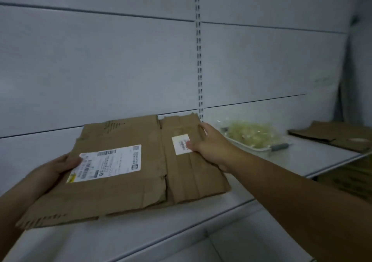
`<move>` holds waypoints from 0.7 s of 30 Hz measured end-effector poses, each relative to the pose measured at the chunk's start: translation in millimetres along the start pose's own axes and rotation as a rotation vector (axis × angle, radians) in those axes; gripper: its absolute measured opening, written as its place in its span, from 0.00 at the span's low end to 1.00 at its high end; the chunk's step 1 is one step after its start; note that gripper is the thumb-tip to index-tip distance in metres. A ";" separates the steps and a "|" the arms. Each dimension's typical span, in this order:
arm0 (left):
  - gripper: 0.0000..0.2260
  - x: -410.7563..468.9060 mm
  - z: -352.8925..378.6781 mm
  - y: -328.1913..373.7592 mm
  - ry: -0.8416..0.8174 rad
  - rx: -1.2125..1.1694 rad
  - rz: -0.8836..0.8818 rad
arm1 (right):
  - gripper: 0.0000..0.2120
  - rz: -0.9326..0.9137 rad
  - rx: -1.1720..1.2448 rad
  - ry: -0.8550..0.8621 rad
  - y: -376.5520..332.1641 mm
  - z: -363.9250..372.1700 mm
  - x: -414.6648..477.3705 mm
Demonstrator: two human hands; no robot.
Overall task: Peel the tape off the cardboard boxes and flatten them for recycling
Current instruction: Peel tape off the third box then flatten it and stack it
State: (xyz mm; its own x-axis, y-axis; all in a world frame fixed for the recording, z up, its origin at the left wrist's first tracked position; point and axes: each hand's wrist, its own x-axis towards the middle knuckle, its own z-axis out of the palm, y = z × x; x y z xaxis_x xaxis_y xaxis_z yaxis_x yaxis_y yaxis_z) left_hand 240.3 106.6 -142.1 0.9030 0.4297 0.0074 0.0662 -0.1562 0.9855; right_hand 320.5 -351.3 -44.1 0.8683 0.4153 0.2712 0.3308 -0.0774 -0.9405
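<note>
A person stands at a grey metal shelf (302, 161) and holds a flat cardboard box (120, 181) over it. The box is already squashed flat. It sits in the middle of the view, a bit toward 7 o'clock, and its near edge sticks out past the front of the shelf.

The left hand (54, 167) grips the box's edge at 9 o'clock. The thumb lies on top, on the corner of a big white shipping label (106, 163), and the other fingers are hidden under the cardboard. The right hand (209, 145) rests on the box's 3 o'clock side, fingers spread loosely. Its thumb tip touches a small white sticker (182, 144). It is not pinching anything yet, as far as I can see.

I think the step now is picking at that sticker, or else just laying the box down. The picture is a bit blurry, so I cannot see any clear tape on it.

To do this well, the left hand should hold the box still. A nail should catch one corner of the sticker, then pull it back low and slow so it comes off whole and does not rip the cardboard.

Farther along the shelf at 3 o'clock sits a white tray (249, 147) with a pale, shiny heap inside; I cannot tell what that is. Past it lies more flat cardboard (334, 137).
</note>
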 end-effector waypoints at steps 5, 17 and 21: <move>0.25 -37.2 176.8 121.6 -0.222 -0.027 0.096 | 0.34 -0.015 -0.301 0.227 -36.3 -140.7 -29.6; 0.03 -151.9 610.8 200.7 -0.590 -0.202 -0.045 | 0.19 0.454 -0.711 0.700 51.6 -442.6 -220.8; 0.05 -141.8 692.8 173.5 -0.684 -0.220 -0.095 | 0.24 0.642 -0.809 0.788 98.4 -494.8 -246.0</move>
State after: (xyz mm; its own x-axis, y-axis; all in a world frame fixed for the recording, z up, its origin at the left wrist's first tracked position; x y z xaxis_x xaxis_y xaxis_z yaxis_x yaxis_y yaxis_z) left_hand 417.9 -597.6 -89.5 0.9660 -0.2310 -0.1164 0.1352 0.0673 0.9885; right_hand 322.3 -909.6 -102.2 0.8449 -0.5195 0.1277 -0.3344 -0.6992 -0.6319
